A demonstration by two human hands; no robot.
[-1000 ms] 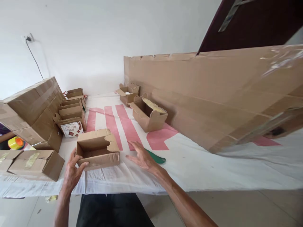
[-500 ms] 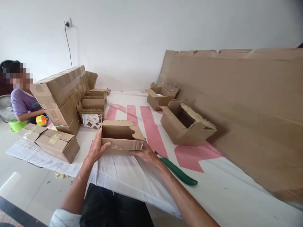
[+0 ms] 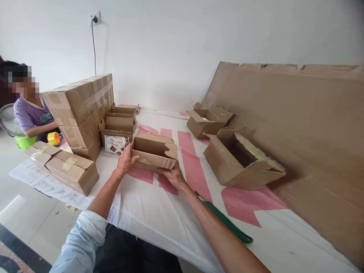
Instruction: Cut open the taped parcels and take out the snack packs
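Between my two hands is a small open cardboard box (image 3: 152,158), its top uncovered and one end flap torn. My left hand (image 3: 126,159) grips its left end, thumb along the near side. My right hand (image 3: 173,176) holds the lower right corner from beneath. Just beyond the box's left end, a printed "Su-per Meal" packet (image 3: 115,144) leans against a row of open cardboard boxes (image 3: 118,122). A dark green tool (image 3: 227,222), long and curved with its tip hidden, lies by my right forearm.
Taped cartons (image 3: 82,100) are stacked at the left, with closed small boxes (image 3: 71,169) in front. Two open boxes, a nearer one (image 3: 227,167) and a farther one (image 3: 201,127), stand right. A large cardboard sheet (image 3: 298,125) leans on the wall. A person (image 3: 34,113) sits far left.
Both hands have carried the open box forward, away from me, and closer to the packet and the box row. The view has shifted a little to the left.
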